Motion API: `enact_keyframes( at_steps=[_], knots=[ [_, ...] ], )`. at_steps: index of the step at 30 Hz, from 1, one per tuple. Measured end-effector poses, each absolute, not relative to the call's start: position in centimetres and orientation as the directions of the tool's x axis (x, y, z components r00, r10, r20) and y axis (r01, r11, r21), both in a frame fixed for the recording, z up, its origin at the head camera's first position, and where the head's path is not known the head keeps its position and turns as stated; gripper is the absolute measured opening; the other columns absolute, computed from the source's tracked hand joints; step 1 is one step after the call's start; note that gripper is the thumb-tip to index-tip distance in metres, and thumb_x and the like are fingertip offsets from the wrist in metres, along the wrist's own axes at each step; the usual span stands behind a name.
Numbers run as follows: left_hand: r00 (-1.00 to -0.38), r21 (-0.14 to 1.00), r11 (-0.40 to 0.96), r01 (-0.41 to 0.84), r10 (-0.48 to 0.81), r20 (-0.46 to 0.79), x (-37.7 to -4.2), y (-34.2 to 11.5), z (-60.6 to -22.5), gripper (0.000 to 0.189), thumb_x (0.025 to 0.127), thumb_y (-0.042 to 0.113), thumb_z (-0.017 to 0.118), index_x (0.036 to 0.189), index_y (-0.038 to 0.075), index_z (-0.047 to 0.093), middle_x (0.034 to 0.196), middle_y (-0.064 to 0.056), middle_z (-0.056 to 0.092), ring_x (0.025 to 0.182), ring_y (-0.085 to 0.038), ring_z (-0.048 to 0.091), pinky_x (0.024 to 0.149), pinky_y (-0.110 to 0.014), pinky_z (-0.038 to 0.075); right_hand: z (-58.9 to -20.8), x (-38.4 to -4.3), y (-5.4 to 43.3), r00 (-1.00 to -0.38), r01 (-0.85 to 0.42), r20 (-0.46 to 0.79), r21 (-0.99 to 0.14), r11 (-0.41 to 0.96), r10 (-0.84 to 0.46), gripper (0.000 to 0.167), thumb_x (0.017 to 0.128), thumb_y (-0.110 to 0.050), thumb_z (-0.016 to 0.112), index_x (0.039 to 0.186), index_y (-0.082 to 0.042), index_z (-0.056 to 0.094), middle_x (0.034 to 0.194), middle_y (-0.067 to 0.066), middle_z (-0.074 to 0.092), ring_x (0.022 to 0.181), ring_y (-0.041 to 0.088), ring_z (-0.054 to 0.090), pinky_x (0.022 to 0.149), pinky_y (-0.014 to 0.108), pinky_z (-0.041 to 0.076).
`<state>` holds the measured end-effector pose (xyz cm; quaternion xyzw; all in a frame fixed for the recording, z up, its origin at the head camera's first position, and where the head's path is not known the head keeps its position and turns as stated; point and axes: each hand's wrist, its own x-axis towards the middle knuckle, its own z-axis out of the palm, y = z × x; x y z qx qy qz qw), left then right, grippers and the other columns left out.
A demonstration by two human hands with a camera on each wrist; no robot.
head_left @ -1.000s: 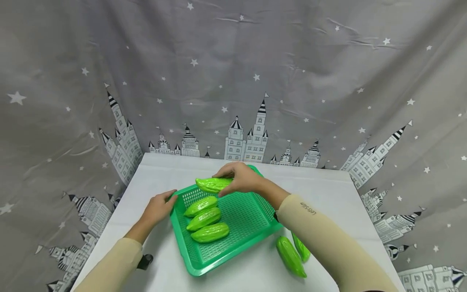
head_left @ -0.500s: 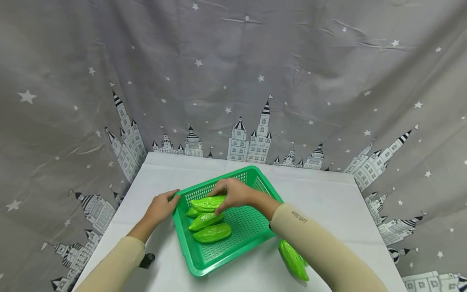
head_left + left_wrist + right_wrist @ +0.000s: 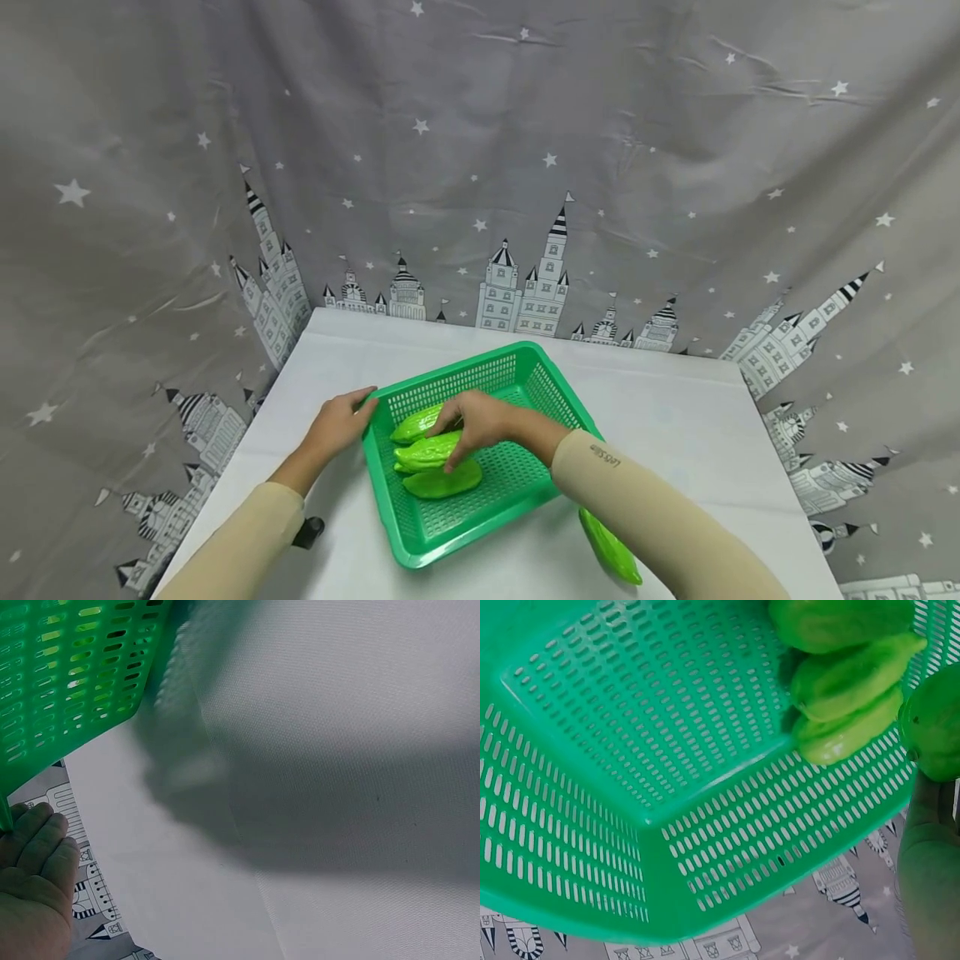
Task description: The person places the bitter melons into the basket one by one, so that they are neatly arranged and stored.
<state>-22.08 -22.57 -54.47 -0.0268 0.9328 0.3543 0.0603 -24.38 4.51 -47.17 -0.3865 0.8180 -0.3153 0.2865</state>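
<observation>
Inside the green plastic basket [image 3: 465, 533], my right hand [image 3: 480, 421] grips a bright green bitter gourd [image 3: 426, 451] from above, thumb on the near side and fingers on the far side. The held bitter gourd [image 3: 936, 724] shows at the right edge of the right wrist view. Below and beside it lie three more bitter gourds [image 3: 855, 679] in a row, partly covered by the hand and held gourd in the head view. My left hand [image 3: 337, 425] holds the basket's left corner, thumb and fingers at the rim; its fingers [image 3: 45, 844] show outside the wall.
Another bitter gourd [image 3: 609, 546] lies on the white table [image 3: 660, 417] right of the basket, partly behind the right sleeve [image 3: 645, 508]. A small black object [image 3: 307, 532] sits by the left sleeve. A grey curtain [image 3: 480, 100] with printed castles hangs behind the table.
My right hand has lowered the bitter gourd into the basket and shifted it toward the near side, over the row. The left hand has stayed at the corner.
</observation>
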Motion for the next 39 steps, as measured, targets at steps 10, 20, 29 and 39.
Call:
enact_keyframes(
  at_steps=[10,20,29,39],
  knots=[
    [-0.992,0.666,0.74,-0.094,-0.012,-0.127,-21.9,-22.6,-54.4,0.051,0.107,0.03,0.047,0.147,-0.003,0.048,0.146,-0.026,0.049,0.135,-0.048,0.043,0.11,-0.061,0.036,-49.6,-23.6,4.5,-0.512,-0.472,-0.321,-0.67,0.573,-0.797,0.049,0.066,-0.021,0.097,0.112,-0.016,0.079,0.103,-0.015,0.073,0.092,-0.002,0.064,0.081,0.015,0.052],
    [-0.992,0.674,0.732,-0.096,-0.015,-0.125,-21.9,-22.7,-54.5,0.051,0.107,0.03,0.047,0.147,-0.002,0.048,0.146,-0.025,0.049,0.135,-0.047,0.044,0.109,-0.061,0.037,-51.0,-22.9,3.7,-0.472,-0.567,-0.369,-0.569,0.596,-0.801,0.051,0.067,-0.029,0.096,0.114,-0.019,0.079,0.108,-0.016,0.072,0.093,-0.003,0.061,0.08,0.014,0.051],
    [-0.994,0.685,0.724,-0.084,-0.017,-0.104,-21.8,-22.9,-54.8,0.05,0.107,0.03,0.048,0.145,-0.003,0.05,0.145,-0.025,0.051,0.133,-0.047,0.046,0.108,-0.061,0.038,-50.8,-22.7,3.0,-0.401,-0.606,-0.401,-0.558,0.567,-0.824,0.05,0.066,-0.029,0.095,0.112,-0.018,0.078,0.103,-0.017,0.072,0.092,-0.004,0.063,0.08,0.013,0.051],
    [-0.994,0.701,0.707,-0.094,-0.031,-0.101,-21.3,-22.7,-54.6,0.05,0.106,0.028,0.05,0.145,-0.003,0.05,0.145,-0.024,0.051,0.134,-0.047,0.045,0.108,-0.061,0.038,-51.6,-21.6,3.1,-0.368,-0.71,-0.418,-0.451,0.541,-0.831,0.045,0.063,-0.036,0.096,0.1,-0.018,0.078,0.083,-0.019,0.064,0.076,-0.007,0.057,0.066,0.008,0.048]
  ],
)
